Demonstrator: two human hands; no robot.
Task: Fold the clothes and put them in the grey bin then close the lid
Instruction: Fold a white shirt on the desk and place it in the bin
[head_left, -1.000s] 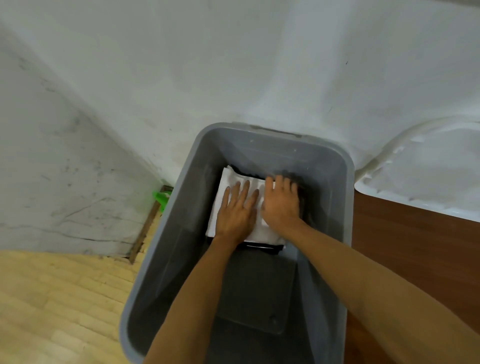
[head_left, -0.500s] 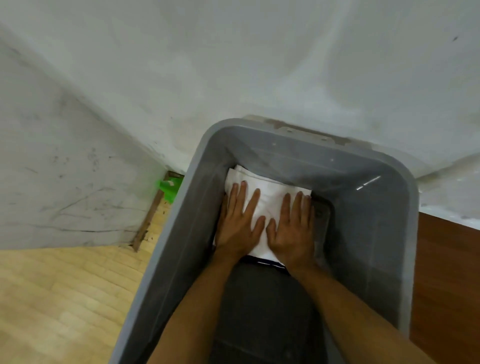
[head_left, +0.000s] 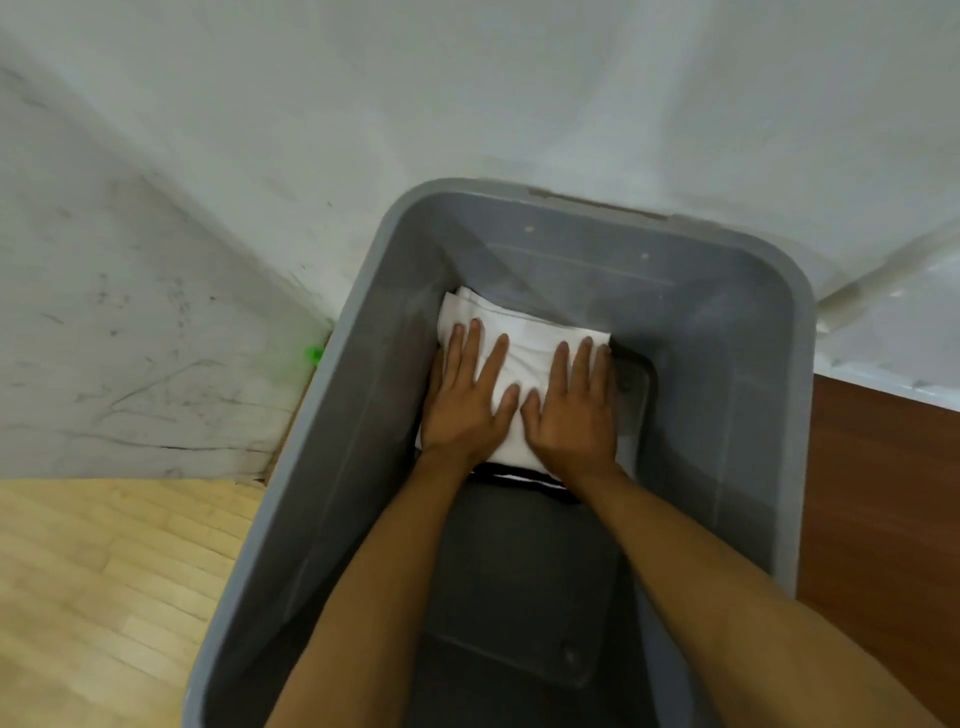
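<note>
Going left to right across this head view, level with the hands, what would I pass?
Wall → green object → bin, left side → left hand → right hand → bin, right side → brown wood surface. The white cloth lies under both hands, so it is left out.

Soft even indoor light, dim inside the grey bin (head_left: 748, 332), wide-angle edge bending, perhaps slight blur

Two white walls (head_left: 519, 104) meet in a corner, the left one scuffed and scratched, above pale wood-plank flooring (head_left: 104, 597); a small green object (head_left: 313, 354) at the wall's base; reddish-brown wooden surface (head_left: 883, 493) at right
</note>
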